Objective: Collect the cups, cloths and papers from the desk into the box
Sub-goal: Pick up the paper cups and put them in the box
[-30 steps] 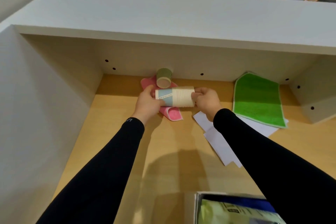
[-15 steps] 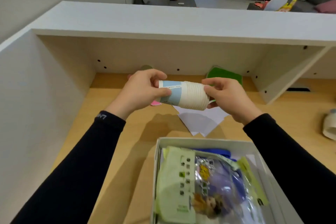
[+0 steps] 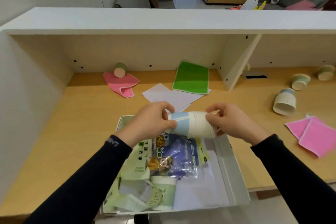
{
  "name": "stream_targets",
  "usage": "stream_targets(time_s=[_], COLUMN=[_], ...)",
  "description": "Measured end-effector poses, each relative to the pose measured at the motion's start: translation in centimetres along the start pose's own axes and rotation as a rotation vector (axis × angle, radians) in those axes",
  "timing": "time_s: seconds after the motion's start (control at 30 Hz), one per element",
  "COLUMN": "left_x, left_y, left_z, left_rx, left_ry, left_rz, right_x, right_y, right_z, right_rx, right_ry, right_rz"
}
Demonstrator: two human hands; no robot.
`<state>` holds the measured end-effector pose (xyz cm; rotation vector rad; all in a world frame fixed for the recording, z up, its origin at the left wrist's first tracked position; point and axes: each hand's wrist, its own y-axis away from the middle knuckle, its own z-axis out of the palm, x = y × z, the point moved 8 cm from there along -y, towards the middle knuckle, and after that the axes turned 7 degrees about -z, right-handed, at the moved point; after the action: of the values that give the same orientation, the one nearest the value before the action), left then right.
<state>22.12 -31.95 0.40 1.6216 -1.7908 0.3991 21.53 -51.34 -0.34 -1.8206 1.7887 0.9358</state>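
Observation:
I hold a stack of white and light-blue paper cups [image 3: 190, 123] sideways above the far end of the white box [image 3: 230, 171]. My left hand [image 3: 151, 122] grips its base end and my right hand [image 3: 231, 121] grips its rim end. Left on the desk are a green cup [image 3: 120, 70] lying on a pink cloth [image 3: 121, 83], a green cloth [image 3: 190, 78], white papers [image 3: 169, 96], three more cups or cup stacks at the right [image 3: 284, 102] [image 3: 300, 82] [image 3: 325, 72], and pink cloths [image 3: 316, 135].
The box holds a printed plastic bag [image 3: 172, 158], a green cup and papers. A white shelf [image 3: 163, 20] overhangs the back of the wooden desk [image 3: 72, 123], with a white divider panel [image 3: 236, 63] right of centre and a white side wall at the left.
Both hands have brought the cup stack back from the rear of the desk, near the pink cloth, to above the box. The view has pulled back, showing the desk's right side.

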Motion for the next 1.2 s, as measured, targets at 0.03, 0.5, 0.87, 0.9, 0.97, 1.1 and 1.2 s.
stream_targets(time_s=[0.03, 0.5, 0.87, 0.9, 0.97, 1.1, 1.2], left_x=[-0.1, -5.2, -19.9, -20.8, -22.5, -25.5, -27.4], left_y=[0.1, -2.7, -8.4, -9.3, -11.1, -15.1, -18.1], left_z=[1.3, -5.0, -10.5, -10.7, -10.9, -11.3, -11.6], left_rx=[-0.003, 0.189, 0.245, 0.234, 0.210, 0.201, 0.230], left_ry=[-0.029, -0.018, 0.337, 0.365, 0.413, 0.546, 0.601], left_rz=[-0.005, -0.096, -0.385, -0.397, -0.420, -0.483, -0.519], right_x=[0.8, -6.2, -11.8, -12.0, -12.2, -12.4, -11.9], right_y=[0.2, -5.3, -17.5, -18.7, -21.0, -25.0, -28.0], right_z=[0.2, 1.9, 13.2, 14.3, 16.3, 19.4, 21.1], right_rx=[-0.028, 0.073, -0.139, -0.148, -0.156, -0.160, -0.134], right_ry=[0.109, 0.052, -0.276, -0.297, -0.325, -0.333, -0.325], right_rz=[0.018, -0.176, -0.019, 0.004, 0.044, 0.107, 0.142])
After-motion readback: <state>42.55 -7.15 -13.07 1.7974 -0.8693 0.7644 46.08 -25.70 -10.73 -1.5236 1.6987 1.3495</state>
